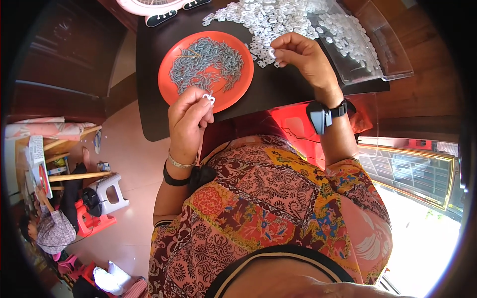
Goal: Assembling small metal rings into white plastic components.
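My left hand [188,121] is closed, pinching a small white plastic clip [209,99] at the near edge of a red plate [242,97]. A thin grey tip shows beside that clip; it looks like a screw. Many small grey screws [208,52] lie heaped on the plate, with a few brass-coloured sticks among them. To the right of the plate, my right hand [309,58] pinches another small white plastic clip [272,53] between thumb and fingertips. Just beyond it spreads a large pile of similar white clips [263,25].
A clear plastic tray [392,74] with more clips lies at the right of the black table [149,111]. A pink object [149,7] stands at the far edge. Left on the floor are a grey stool [117,191], a red stool [97,226] and another seated person [57,231].
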Motion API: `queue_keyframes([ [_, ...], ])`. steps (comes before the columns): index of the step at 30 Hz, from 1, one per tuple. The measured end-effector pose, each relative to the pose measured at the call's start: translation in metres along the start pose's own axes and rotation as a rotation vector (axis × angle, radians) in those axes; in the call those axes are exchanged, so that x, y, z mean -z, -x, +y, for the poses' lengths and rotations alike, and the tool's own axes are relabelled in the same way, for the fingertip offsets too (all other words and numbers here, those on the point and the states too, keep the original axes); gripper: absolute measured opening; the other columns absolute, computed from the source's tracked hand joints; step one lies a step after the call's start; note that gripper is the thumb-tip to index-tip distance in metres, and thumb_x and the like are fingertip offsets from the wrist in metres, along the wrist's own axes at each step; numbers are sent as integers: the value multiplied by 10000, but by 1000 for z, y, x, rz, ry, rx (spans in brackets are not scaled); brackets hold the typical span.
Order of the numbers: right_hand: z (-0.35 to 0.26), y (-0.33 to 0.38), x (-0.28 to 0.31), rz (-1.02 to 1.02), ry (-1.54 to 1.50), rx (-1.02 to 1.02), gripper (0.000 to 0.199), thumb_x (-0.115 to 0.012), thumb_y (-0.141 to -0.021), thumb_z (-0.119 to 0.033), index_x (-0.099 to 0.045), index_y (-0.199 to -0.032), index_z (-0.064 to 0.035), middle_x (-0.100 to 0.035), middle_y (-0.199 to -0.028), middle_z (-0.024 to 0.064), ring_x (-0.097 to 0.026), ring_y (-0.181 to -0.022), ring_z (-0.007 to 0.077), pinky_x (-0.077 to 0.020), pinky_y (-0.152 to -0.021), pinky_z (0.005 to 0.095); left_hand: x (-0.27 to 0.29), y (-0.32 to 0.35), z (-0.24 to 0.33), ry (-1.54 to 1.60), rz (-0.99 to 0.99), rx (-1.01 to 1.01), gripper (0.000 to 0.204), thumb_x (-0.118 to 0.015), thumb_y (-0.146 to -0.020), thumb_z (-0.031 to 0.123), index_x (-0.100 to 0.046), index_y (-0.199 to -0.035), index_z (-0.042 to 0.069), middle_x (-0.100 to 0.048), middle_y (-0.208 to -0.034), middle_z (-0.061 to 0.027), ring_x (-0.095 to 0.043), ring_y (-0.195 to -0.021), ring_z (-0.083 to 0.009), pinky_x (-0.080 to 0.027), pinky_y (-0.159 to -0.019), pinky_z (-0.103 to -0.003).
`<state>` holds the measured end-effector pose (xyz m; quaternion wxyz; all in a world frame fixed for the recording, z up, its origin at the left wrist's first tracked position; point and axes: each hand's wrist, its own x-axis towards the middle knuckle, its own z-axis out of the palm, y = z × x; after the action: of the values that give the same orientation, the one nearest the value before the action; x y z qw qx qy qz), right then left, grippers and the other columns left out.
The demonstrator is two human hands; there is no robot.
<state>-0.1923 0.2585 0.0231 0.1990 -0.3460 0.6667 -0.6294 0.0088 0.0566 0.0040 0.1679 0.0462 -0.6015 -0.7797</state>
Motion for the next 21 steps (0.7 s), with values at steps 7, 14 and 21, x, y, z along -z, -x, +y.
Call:
queue_keyframes([
  [7,-12,6,-57,-114,-500,-177,172,-658,-854,-85,-626,-1009,-19,-662,-870,37,-614,-733,84,-510,-705,215,-6,-3,3,-66,-25,3,161,-511,-892,149,-541,-788,29,-487,-604,8,-428,-538,-56,-306,-493,-199],
  [14,-17,9,-86,-149,-445,-137,171,-644,-872,-109,-636,-1019,-22,-651,-848,22,-581,-707,69,-486,-664,208,-9,-3,2,-107,-3,-9,153,-523,-891,148,-554,-797,31,-489,-612,16,-431,-554,-45,-303,-497,-192],
  [21,-19,11,-95,-131,-373,0,161,-645,-871,-88,-650,-1015,-17,-669,-851,26,-572,-715,58,-475,-664,199,-10,-3,0,-120,30,-30,148,-538,-885,126,-533,-780,22,-478,-647,18,-420,-566,-47,-338,-518,-206],
])
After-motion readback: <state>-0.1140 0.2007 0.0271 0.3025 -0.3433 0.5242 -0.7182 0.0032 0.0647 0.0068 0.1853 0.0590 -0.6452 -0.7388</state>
